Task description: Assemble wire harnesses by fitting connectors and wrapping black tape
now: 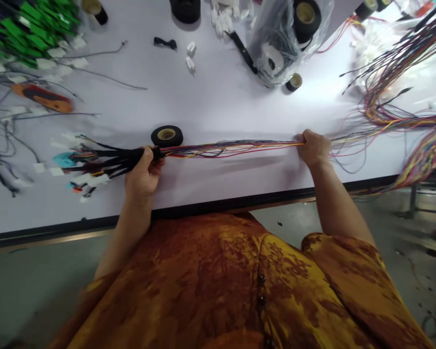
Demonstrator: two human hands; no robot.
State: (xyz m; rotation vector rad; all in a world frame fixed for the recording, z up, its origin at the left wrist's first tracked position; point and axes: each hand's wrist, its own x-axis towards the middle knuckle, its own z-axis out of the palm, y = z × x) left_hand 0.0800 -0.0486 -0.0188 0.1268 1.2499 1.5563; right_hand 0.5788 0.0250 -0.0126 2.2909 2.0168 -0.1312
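Observation:
A long bundle of coloured wires (232, 147) stretches across the white table between my hands. My left hand (144, 174) is closed around its black-taped part, where several taped branches fan out left to white, blue and orange connectors (99, 180). My right hand (314, 149) is closed around the wires at the right, and loose strands run on past it. A black tape roll (167, 135) lies flat just behind the bundle, close to my left hand.
Green-tagged cables (32, 29) and an orange cutter (41, 97) lie at left. A clear bag with tape rolls (276, 53) and a small roll (294, 82) are behind. More wire bundles (381, 109) spread at right. The table's black edge (218, 205) runs before me.

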